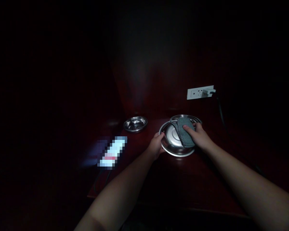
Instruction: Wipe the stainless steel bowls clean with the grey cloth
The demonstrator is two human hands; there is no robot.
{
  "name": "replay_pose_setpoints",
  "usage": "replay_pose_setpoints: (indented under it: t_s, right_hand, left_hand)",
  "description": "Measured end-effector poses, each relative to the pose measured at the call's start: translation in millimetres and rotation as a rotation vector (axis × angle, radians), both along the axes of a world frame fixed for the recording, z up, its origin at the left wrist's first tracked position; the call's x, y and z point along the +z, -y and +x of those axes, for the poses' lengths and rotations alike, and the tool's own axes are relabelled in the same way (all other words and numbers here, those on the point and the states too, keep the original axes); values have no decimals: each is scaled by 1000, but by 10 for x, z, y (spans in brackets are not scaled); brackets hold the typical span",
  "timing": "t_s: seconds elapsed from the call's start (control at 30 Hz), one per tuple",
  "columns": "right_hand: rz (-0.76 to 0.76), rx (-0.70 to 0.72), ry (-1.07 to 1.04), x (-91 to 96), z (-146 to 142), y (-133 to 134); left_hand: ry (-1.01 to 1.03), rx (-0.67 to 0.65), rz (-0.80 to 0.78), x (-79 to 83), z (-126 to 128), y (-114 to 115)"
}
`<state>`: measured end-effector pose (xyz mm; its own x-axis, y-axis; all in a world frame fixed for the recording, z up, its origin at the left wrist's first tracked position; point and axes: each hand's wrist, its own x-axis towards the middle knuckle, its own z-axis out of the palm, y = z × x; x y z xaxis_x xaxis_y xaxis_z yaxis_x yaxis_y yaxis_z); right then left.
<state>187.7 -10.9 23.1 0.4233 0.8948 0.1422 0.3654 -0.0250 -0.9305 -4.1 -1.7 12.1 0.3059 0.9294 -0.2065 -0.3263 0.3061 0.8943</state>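
Note:
A shiny steel plate (171, 142) lies on the dark red wooden table (183, 183). My left hand (156, 145) grips the plate's left rim, fingers curled over the edge. My right hand (198, 136) presses a grey-green cloth (184, 131) onto the plate's right half, fingers closed on the cloth. A second steel plate (186, 117) shows just behind the first, partly hidden by the cloth and hand.
A small steel dish (135, 124) sits to the left. A lit, blurred-out phone (112, 152) lies at the table's left edge. A white wall socket (199, 92) with a plug and dark cable (220, 109) is behind the plates. The surroundings are very dark.

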Motion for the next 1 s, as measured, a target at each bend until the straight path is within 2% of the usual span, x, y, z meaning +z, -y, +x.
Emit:
replay_pose_setpoints:
  t_s: [0.43, 0.7, 1.0]
  right_hand:
    - [23, 99, 22, 3, -9, 30]
    - [43, 98, 53, 33, -26, 66]
    - [57, 109, 80, 54, -37, 71]
  left_hand:
    - [116, 113, 70, -29, 64, -79]
    - [118, 96, 66, 12, 55, -36]
    - [64, 89, 131, -108, 57, -143]
